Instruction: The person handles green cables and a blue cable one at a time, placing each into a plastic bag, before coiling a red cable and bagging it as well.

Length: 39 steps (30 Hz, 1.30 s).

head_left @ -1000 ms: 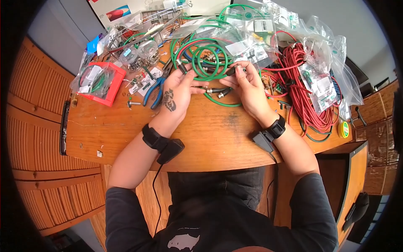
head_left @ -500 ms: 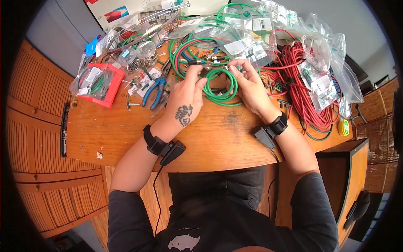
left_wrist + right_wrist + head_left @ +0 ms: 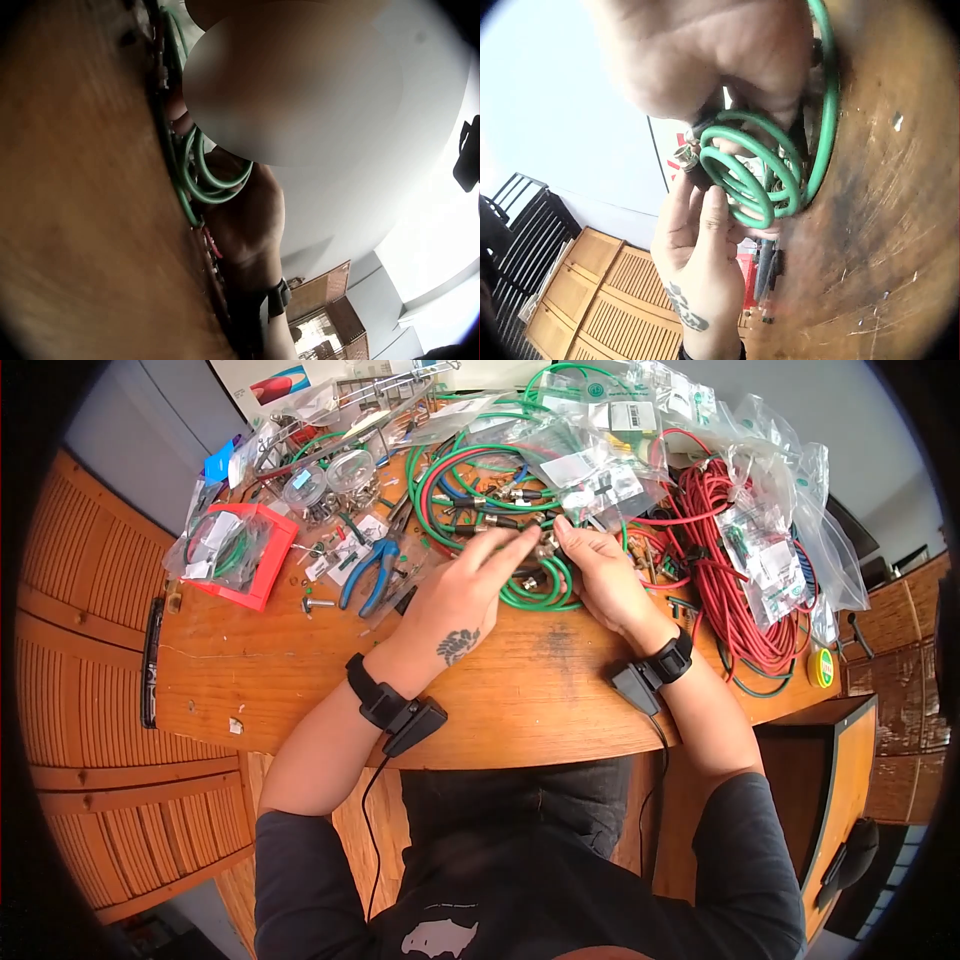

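Observation:
A small coil of green cable (image 3: 540,603) hangs between the two hands, low over the wooden table. My left hand (image 3: 462,600) reaches in from the left; in the right wrist view its thumb and fingers pinch the dark sleeve behind a silver BNC connector (image 3: 685,156). My right hand (image 3: 608,580) grips the coil from the right, its thumb beside the connector ends. A second dark-sleeved end (image 3: 705,127) lies close under the right palm. In the left wrist view the green loops (image 3: 217,196) rest against the right hand's palm.
More green cables with connectors (image 3: 470,520) lie just beyond the hands. Blue-handled pliers (image 3: 372,580) and a red bin (image 3: 268,575) are at left. A red cable bundle (image 3: 700,560), plastic bags (image 3: 755,550) and a yellow tin (image 3: 820,667) are at right.
My left hand has moved right, toward the right hand, bringing the connector ends together. The green coil has dropped lower and turned between the hands.

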Motion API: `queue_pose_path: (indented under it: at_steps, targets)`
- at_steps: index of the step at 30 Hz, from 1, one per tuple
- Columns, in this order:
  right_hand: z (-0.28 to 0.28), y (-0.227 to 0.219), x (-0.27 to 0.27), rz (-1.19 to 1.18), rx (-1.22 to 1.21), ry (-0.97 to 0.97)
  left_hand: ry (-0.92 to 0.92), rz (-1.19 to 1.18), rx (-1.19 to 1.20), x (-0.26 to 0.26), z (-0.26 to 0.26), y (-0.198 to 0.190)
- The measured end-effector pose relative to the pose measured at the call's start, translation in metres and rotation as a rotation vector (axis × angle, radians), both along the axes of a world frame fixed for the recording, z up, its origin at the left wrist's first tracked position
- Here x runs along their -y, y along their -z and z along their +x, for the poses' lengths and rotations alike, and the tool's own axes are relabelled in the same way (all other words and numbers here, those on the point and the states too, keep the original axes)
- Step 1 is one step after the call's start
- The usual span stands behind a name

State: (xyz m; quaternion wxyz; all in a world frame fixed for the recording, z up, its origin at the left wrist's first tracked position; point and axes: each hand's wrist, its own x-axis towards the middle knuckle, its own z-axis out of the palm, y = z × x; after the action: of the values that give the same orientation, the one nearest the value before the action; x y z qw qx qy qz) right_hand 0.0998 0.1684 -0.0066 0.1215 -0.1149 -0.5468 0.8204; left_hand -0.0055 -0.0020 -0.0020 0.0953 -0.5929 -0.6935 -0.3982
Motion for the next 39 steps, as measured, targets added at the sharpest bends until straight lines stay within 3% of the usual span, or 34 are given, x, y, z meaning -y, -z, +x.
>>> queue_pose_path:
  at_steps: [2, 5, 10, 13, 15, 19, 21, 23, 24, 27, 34, 39]
  targets:
    - [-0.003, 0.005, 0.0, 0.135, -0.059, 0.043, 0.001, -0.117, -0.045, 0.001, 0.004, 0.001]
    - [-0.005, 0.008, 0.002, 0.181, -0.09, 0.134, 0.052, -0.104, -0.153, 0.0, 0.005, -0.002]
    - [0.001, 0.012, -0.013, 0.217, -0.018, 0.003, 0.055, -0.143, -0.055, 0.001, 0.015, -0.003]
    - [0.001, 0.011, -0.011, 0.127, -0.005, -0.026, -0.019, -0.163, -0.001, -0.001, 0.018, -0.004]
    - [-0.002, 0.008, -0.005, -0.136, -0.139, -0.039, -0.048, -0.125, 0.006, -0.001, 0.017, -0.004]
    - [0.002, 0.001, 0.0, -0.039, -0.115, -0.136, -0.125, -0.008, 0.083, 0.0, 0.01, -0.003]
    - [0.002, 0.002, 0.001, -0.163, -0.146, -0.207, -0.207, -0.096, 0.055, 0.0, 0.008, 0.0]
    - [0.005, -0.003, 0.014, 0.282, -0.112, -0.106, -0.187, -0.118, 0.038, 0.001, 0.008, 0.001]
    - [0.002, 0.003, 0.011, 0.355, -0.127, -0.118, -0.168, -0.141, 0.018, 0.001, 0.008, 0.0]
    - [0.003, 0.006, 0.001, 0.423, 0.026, -0.148, -0.134, -0.188, -0.037, 0.002, 0.009, -0.005]
    - [-0.001, 0.01, 0.001, 0.296, -0.076, -0.048, -0.159, -0.294, 0.034, 0.005, 0.014, -0.016]
    - [0.003, 0.006, -0.005, 0.445, 0.006, -0.075, -0.054, -0.11, 0.089, 0.001, 0.005, -0.005]
